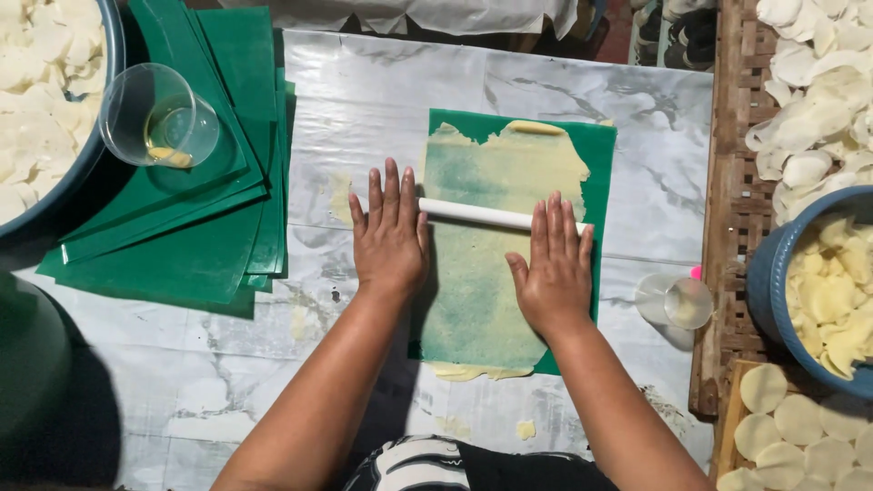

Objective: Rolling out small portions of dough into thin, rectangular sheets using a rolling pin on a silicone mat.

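Thin pale-yellow dough sheet (496, 227) rolled out over green plastic mat (600, 155), mid-table on marble-pattern tablecloth (382, 82), closer to right edge than left. Likely very soft, limp, tears easily; thin enough for green to show through centre. Probably sticky against mat, so best lifted by the mat edge or peeled from a thicker rim, not pinched mid-sheet. Ragged outline; top edge lumpy, folded bit near mat's far edge; bottom edge spilling past mat's near edge onto the cloth.

White rolling pin (477, 215) lying crosswise over sheet, slim, rigid, smooth, light-looking; rolls under flat palms, no gripping needed, ends hidden under hands. Left hand (389, 232) flat, fingers spread and extended, palm down at pin's left end, at the mat's left edge. Right hand (553, 268) flat too, fingers together-ish and straight, pressing on pin's right end near mat's right edge. Neither hand pinching or closed around anything.

Stack of spare green mats (209, 182) at left side of table, clear plastic cup (159, 116) with a bit of yellowish oil tipped on top. Blue basin (64, 155) of white round wafers at far-left corner. Small clear cup (675, 302) lying just right of mat. Woven bamboo tray (727, 182) along right edge with cut rounds drying; blue bowl (773, 291) of yellowish discs beside it. Dough scraps on cloth near front edge.
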